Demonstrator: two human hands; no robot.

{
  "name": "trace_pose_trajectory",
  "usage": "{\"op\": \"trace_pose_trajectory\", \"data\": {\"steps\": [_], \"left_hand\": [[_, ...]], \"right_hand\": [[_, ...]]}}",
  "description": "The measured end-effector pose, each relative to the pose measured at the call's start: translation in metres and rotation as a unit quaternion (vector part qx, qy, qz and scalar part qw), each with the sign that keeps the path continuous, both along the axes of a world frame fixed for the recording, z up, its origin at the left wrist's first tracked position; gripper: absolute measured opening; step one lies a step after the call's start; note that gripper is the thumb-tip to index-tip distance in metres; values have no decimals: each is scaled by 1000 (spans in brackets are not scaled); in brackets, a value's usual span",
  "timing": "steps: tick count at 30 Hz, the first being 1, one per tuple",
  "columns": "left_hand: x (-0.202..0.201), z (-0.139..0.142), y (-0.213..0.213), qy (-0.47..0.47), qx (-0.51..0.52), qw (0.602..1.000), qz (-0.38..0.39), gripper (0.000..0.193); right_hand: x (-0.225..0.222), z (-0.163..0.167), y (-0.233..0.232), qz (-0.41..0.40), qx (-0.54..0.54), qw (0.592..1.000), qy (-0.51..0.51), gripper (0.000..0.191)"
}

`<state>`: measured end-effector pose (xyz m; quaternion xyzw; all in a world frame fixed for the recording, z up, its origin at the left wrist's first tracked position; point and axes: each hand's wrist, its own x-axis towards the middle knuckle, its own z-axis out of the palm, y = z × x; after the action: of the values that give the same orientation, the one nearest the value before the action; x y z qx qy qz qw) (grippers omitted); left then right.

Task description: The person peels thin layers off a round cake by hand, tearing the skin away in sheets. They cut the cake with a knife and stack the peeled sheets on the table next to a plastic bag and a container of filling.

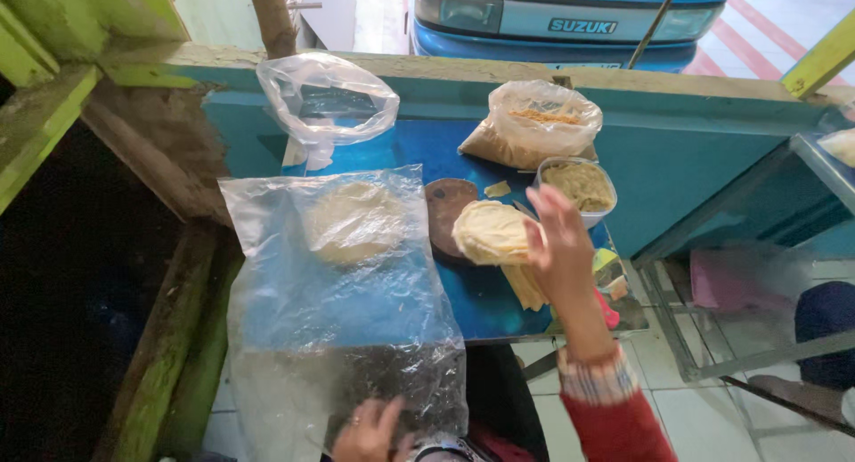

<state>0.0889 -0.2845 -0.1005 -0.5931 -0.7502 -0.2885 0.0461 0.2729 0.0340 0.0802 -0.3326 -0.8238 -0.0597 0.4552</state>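
A thin, pale yellow flat bread (492,232) lay partly on a round dark wooden board (445,214) near the middle of the blue counter (427,150). The right hand (559,248) was just beside it, over its right edge, so the step looked like picking up or folding this flat bread. The fingers (549,214) were spread and loose, holding nothing. I could not tell if they touched the bread. The next move would likely need a soft pinch, since the bread looked thin and easy to tear.

The right arm reached forward from the near edge, wrist bent up, in a red sleeve.

The left hand (370,431) was low at the near edge, its fingers open, resting on a big clear plastic sheet (343,302). A round flat dough (354,221) lay under that sheet.

Behind the bread stood a tub of brown filling (579,188), a bag of crumbs (534,123) and an empty clear bag (325,97) near the far edge.
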Motion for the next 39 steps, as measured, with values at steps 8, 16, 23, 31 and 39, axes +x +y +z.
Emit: {"op": "trace_pose_trajectory", "data": {"steps": [8, 16, 23, 31, 39], "left_hand": [[42, 7, 35, -384, -94, 851, -345, 10], [97, 60, 83, -637, -228, 645, -356, 17], [96, 70, 82, -596, -200, 704, -329, 18], [93, 67, 73, -604, -198, 697, -332, 19], [107, 59, 83, -662, -197, 648, -321, 16]], "right_hand": [[88, -78, -5, -171, -350, 916, 99, 52], [55, -87, 8, -171, -416, 893, 4, 61], [52, -93, 14, -46, -464, 880, 94, 62], [42, -96, 5, 111, -518, 798, 288, 77], [53, -99, 12, 127, -516, 826, 187, 57]]}}
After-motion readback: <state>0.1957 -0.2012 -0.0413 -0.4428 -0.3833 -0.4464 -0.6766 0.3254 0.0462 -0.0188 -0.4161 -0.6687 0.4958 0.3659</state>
